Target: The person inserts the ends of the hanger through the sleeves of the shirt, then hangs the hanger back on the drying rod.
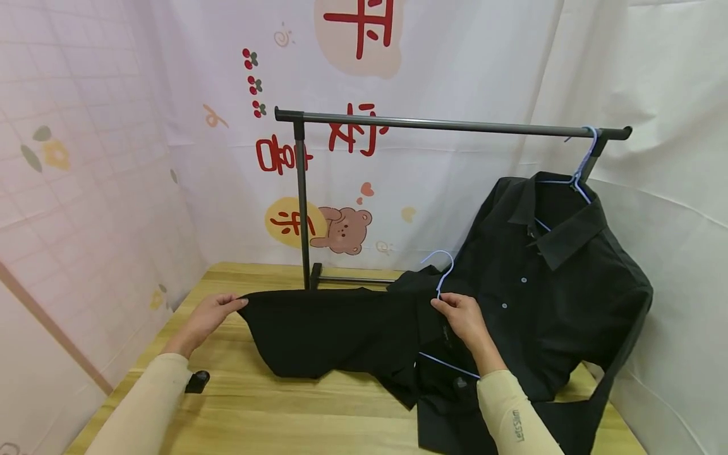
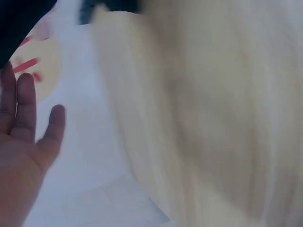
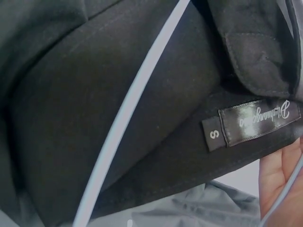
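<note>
A black shirt [image 1: 341,328] is stretched sideways above the wooden table. My left hand [image 1: 210,316] pinches its far-left corner between thumb and fingers; in the left wrist view that hand [image 2: 26,137] shows at the left edge, its fingertips partly behind dark cloth. My right hand [image 1: 463,316] pinches the shirt's collar area beside the hook of a pale blue hanger [image 1: 446,268]. The hanger's lower bar [image 1: 449,364] shows against the cloth. Close up in the right wrist view, the hanger [image 3: 128,111] crosses the black fabric, near a collar label [image 3: 258,122] with an S tag.
A dark metal rack [image 1: 426,124] stands at the back of the wooden table [image 1: 296,417]. From its right end hangs another black shirt [image 1: 552,303] on a pale blue hanger [image 1: 586,161], behind my right arm. Printed curtains [image 1: 466,57] enclose the back and sides.
</note>
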`<act>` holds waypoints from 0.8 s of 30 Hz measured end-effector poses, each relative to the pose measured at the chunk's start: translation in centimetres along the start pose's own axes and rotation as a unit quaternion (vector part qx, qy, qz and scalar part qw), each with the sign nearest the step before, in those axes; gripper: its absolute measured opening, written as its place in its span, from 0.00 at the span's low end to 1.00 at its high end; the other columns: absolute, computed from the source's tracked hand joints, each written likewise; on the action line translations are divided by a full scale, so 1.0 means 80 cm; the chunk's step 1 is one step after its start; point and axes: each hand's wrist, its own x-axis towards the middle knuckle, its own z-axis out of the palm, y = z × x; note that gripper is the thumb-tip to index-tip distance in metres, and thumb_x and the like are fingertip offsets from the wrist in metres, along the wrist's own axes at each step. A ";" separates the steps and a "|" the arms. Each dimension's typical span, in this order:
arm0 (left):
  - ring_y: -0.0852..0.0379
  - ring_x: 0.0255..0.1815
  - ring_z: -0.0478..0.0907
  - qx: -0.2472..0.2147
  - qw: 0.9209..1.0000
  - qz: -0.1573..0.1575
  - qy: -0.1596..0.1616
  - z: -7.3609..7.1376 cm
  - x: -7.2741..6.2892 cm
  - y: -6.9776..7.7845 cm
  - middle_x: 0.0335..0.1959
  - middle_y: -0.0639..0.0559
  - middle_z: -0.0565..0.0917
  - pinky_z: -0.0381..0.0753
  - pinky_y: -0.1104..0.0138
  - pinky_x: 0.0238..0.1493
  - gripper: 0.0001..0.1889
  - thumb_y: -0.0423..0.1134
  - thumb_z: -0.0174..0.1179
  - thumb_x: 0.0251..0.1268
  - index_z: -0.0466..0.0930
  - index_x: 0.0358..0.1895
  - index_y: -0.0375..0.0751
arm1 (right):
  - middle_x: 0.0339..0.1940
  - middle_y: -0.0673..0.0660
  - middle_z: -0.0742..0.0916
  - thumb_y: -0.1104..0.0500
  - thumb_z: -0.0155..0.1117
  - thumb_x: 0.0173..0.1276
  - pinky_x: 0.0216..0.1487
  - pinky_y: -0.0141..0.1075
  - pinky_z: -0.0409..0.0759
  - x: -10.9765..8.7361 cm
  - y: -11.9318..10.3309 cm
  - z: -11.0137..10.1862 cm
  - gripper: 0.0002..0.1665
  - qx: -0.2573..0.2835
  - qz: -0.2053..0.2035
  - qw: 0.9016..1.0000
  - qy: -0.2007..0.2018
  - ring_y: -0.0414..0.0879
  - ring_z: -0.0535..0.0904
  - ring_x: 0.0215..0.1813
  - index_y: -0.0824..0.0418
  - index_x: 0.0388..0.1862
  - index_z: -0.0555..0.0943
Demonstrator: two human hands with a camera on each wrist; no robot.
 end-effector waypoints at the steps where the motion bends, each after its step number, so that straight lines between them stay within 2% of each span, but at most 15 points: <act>1: 0.35 0.52 0.70 -0.035 0.999 0.006 0.009 -0.006 -0.001 0.005 0.44 0.32 0.73 0.69 0.47 0.57 0.22 0.50 0.53 0.77 0.74 0.42 0.27 | 0.43 0.60 0.87 0.57 0.66 0.71 0.45 0.39 0.73 0.000 -0.001 0.000 0.17 0.002 0.000 1.000 -0.001 0.52 0.75 0.45 0.68 0.50 0.85; 3: 0.42 0.58 0.72 -0.122 0.992 0.033 0.016 -0.020 -0.002 0.016 0.49 0.39 0.77 0.66 0.52 0.65 0.19 0.47 0.52 0.78 0.77 0.42 0.31 | 0.42 0.59 0.87 0.57 0.66 0.71 0.45 0.39 0.73 0.001 -0.002 0.001 0.16 0.002 -0.001 1.000 0.000 0.51 0.75 0.44 0.68 0.49 0.86; 4: 0.46 0.54 0.75 -0.167 0.984 0.052 0.017 -0.027 -0.002 0.023 0.46 0.42 0.80 0.68 0.57 0.63 0.16 0.44 0.52 0.78 0.79 0.41 0.34 | 0.41 0.58 0.87 0.57 0.66 0.71 0.44 0.39 0.73 0.001 -0.003 0.001 0.16 0.004 0.000 1.000 0.001 0.51 0.75 0.44 0.68 0.49 0.86; 5: 0.51 0.46 0.78 -0.207 0.976 0.073 0.019 -0.033 -0.002 0.030 0.38 0.47 0.81 0.72 0.62 0.58 0.14 0.41 0.52 0.78 0.79 0.35 0.37 | 0.40 0.57 0.87 0.57 0.66 0.71 0.44 0.38 0.73 0.001 -0.004 0.001 0.16 0.008 0.002 1.000 0.001 0.50 0.74 0.43 0.68 0.49 0.86; 6: 0.54 0.38 0.78 -0.234 0.968 0.093 0.018 -0.039 -0.003 0.036 0.31 0.51 0.81 0.74 0.66 0.51 0.14 0.39 0.52 0.78 0.81 0.33 0.39 | 0.39 0.57 0.86 0.57 0.66 0.71 0.43 0.38 0.73 0.002 -0.005 0.001 0.15 0.010 0.002 1.000 0.002 0.50 0.74 0.43 0.68 0.48 0.86; 7: 0.57 0.35 0.78 -0.244 0.964 0.105 0.014 -0.047 -0.004 0.040 0.30 0.55 0.82 0.75 0.69 0.47 0.13 0.38 0.52 0.78 0.82 0.33 0.41 | 0.39 0.56 0.86 0.57 0.66 0.71 0.43 0.38 0.73 0.001 -0.006 0.001 0.16 0.012 0.003 1.000 0.002 0.50 0.74 0.43 0.68 0.49 0.86; 8: 0.60 0.36 0.79 -0.235 0.966 0.109 0.012 -0.055 -0.007 0.044 0.30 0.57 0.83 0.75 0.71 0.45 0.12 0.37 0.52 0.78 0.84 0.36 0.43 | 0.38 0.56 0.86 0.57 0.65 0.71 0.42 0.38 0.73 0.002 -0.006 0.000 0.16 0.013 0.005 1.000 0.002 0.50 0.74 0.42 0.68 0.49 0.86; 9: 0.62 0.38 0.79 -0.209 0.972 0.106 0.012 -0.062 -0.009 0.046 0.32 0.58 0.84 0.76 0.71 0.44 0.11 0.38 0.52 0.78 0.84 0.40 0.41 | 0.39 0.56 0.86 0.57 0.65 0.72 0.43 0.39 0.73 0.002 -0.006 0.000 0.16 0.015 0.009 1.000 0.002 0.50 0.74 0.43 0.68 0.49 0.86; 11: 0.60 0.45 0.78 -0.117 0.990 0.078 0.016 -0.073 -0.015 0.045 0.39 0.56 0.84 0.76 0.66 0.49 0.13 0.43 0.54 0.78 0.83 0.46 0.37 | 0.41 0.58 0.86 0.56 0.65 0.72 0.44 0.40 0.73 0.000 -0.006 0.000 0.17 0.013 0.013 1.000 0.002 0.51 0.74 0.44 0.68 0.50 0.85; 13: 0.52 0.55 0.75 -0.014 0.999 0.041 0.000 -0.081 -0.019 0.035 0.48 0.50 0.82 0.74 0.57 0.57 0.19 0.48 0.54 0.77 0.80 0.54 0.33 | 0.44 0.60 0.86 0.56 0.65 0.72 0.47 0.41 0.73 -0.001 -0.006 0.000 0.18 0.010 0.016 1.000 0.001 0.53 0.75 0.47 0.69 0.51 0.85; 15: 0.42 0.59 0.73 0.059 0.998 0.010 -0.017 -0.085 -0.023 0.023 0.53 0.43 0.80 0.72 0.47 0.58 0.24 0.50 0.55 0.76 0.77 0.57 0.30 | 0.47 0.61 0.86 0.56 0.65 0.71 0.50 0.42 0.73 -0.001 -0.006 0.001 0.19 0.008 0.016 1.000 0.002 0.53 0.75 0.48 0.69 0.52 0.84; 17: 0.33 0.59 0.71 0.101 0.994 0.001 -0.034 -0.088 -0.028 0.009 0.55 0.37 0.78 0.71 0.43 0.57 0.24 0.49 0.54 0.77 0.77 0.58 0.28 | 0.49 0.62 0.86 0.56 0.66 0.71 0.50 0.42 0.73 -0.002 -0.006 0.001 0.19 0.009 0.015 1.000 0.002 0.53 0.75 0.49 0.69 0.53 0.84; 19: 0.31 0.57 0.72 0.125 0.991 0.008 -0.037 -0.093 -0.035 -0.004 0.53 0.34 0.78 0.73 0.43 0.55 0.21 0.44 0.52 0.78 0.77 0.56 0.26 | 0.50 0.62 0.86 0.56 0.66 0.71 0.50 0.42 0.73 -0.002 -0.006 0.000 0.19 0.009 0.015 1.000 -0.002 0.53 0.75 0.49 0.69 0.54 0.84; 22: 0.30 0.56 0.72 0.156 0.987 0.018 -0.019 -0.105 -0.044 -0.016 0.52 0.31 0.78 0.74 0.44 0.52 0.19 0.40 0.50 0.79 0.78 0.54 0.24 | 0.49 0.61 0.86 0.56 0.65 0.71 0.49 0.41 0.74 -0.002 -0.007 -0.002 0.19 0.005 0.012 1.000 -0.008 0.52 0.75 0.48 0.68 0.53 0.84; 24: 0.27 0.57 0.71 0.158 0.987 0.021 -0.011 -0.115 -0.049 -0.020 0.54 0.27 0.77 0.72 0.42 0.53 0.19 0.39 0.49 0.80 0.78 0.54 0.22 | 0.47 0.61 0.87 0.56 0.66 0.71 0.47 0.39 0.74 -0.002 -0.006 -0.004 0.19 0.000 0.006 1.000 -0.006 0.51 0.76 0.47 0.69 0.53 0.85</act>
